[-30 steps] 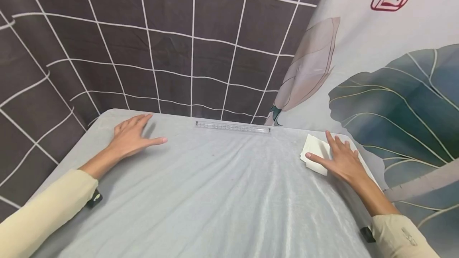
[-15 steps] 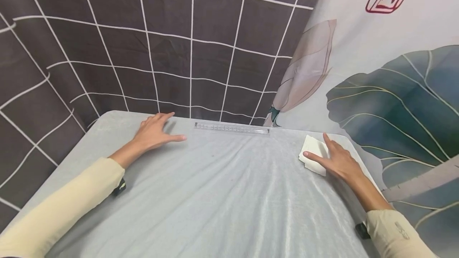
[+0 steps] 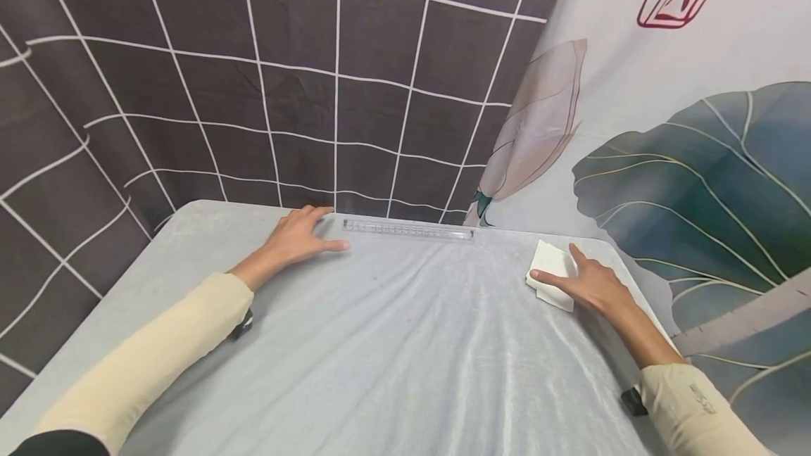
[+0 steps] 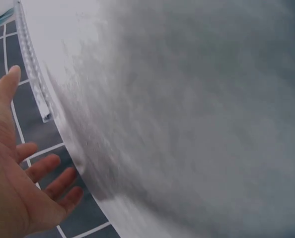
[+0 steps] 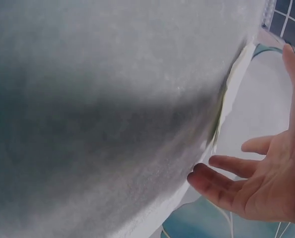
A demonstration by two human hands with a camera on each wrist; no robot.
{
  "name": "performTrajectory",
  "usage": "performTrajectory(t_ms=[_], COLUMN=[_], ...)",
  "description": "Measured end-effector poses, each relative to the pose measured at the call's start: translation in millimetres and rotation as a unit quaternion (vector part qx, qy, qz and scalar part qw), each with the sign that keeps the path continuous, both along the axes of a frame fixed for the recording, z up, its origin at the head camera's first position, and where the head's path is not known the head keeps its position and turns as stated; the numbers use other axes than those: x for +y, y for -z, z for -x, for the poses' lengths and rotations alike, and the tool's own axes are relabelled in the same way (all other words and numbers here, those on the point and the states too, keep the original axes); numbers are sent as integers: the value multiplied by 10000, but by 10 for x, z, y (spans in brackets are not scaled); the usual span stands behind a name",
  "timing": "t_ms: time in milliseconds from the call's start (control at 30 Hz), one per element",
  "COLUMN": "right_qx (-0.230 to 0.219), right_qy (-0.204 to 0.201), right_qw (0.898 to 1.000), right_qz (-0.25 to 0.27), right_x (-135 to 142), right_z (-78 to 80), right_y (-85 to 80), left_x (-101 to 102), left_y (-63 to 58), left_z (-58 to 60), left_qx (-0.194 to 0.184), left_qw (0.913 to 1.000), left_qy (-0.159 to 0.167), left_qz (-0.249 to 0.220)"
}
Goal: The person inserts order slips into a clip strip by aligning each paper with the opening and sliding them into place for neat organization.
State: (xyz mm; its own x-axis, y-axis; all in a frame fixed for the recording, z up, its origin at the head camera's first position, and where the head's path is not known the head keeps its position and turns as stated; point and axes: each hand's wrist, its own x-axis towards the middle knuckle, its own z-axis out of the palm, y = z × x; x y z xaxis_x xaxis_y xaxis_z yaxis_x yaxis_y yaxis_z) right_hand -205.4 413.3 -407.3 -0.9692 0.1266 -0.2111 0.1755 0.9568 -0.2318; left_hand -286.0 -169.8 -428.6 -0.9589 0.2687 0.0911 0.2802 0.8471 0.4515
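Hovering at the far side of the grey-covered table (image 3: 405, 371), the left hand (image 3: 295, 238) stands wide, thumb well apart from its fingers, with its fingertips just beside the left end of a clear plastic strip (image 3: 408, 229) lying along the back edge. Likewise spread wide, the right hand (image 3: 594, 283) has its thumb over a stack of white paper (image 3: 554, 259) near the far right corner; whether they touch, I cannot tell.

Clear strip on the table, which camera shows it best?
The head view: the clear strip shows end to end. The left wrist view cuts off one end; the right wrist view catches apparently only a piece, top right.
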Motion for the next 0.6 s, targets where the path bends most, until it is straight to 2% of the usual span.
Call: performTrajectory(t_ms=[100,200,333,467,600], right_qx=[-21,12,96,265,354], right_qy=[51,94,124,67,116], right_qw=[10000,9998,9994,9991,9991], right_qz=[-71,-152,-295,-338,-187], right_x=[-14,-14,-5,-8,52], right_z=[4,13,21,41,119], right_y=[14,16,12,19,92], left_x=[32,16,-17,-7,22], left_y=[52,238,575,719,797], left_z=[79,291,639,825,929], left_qx=[66,176,402,573,800], left_qw=[9999,9997,9987,9963,9911], left_qy=[55,134,269,507,785], left_qz=[-71,-92,-130,-390,-722])
